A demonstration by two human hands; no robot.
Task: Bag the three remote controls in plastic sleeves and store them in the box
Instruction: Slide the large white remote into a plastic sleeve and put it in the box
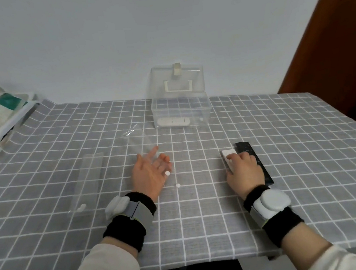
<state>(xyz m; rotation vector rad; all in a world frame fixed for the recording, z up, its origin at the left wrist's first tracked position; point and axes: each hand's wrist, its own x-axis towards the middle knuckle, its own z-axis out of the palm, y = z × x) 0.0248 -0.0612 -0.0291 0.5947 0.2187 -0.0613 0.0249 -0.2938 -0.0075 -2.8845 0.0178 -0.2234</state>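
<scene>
The scene is viewed from one head-worn wide-angle camera, aimed forward and down. The worktop (204,220) is seen from close above, with the wall (117,41) behind it.

Grey checked table (284,145), clear box (181,112), two plastic sleeves (89,180), white remote (228,155), black remote (255,159), tray (5,130)

No text, label or number can be read anywhere (remote markings too small).

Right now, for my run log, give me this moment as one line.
box: open, one remote inside | left hand: on sleeve | right hand: on white remote | black remote: on table
</scene>
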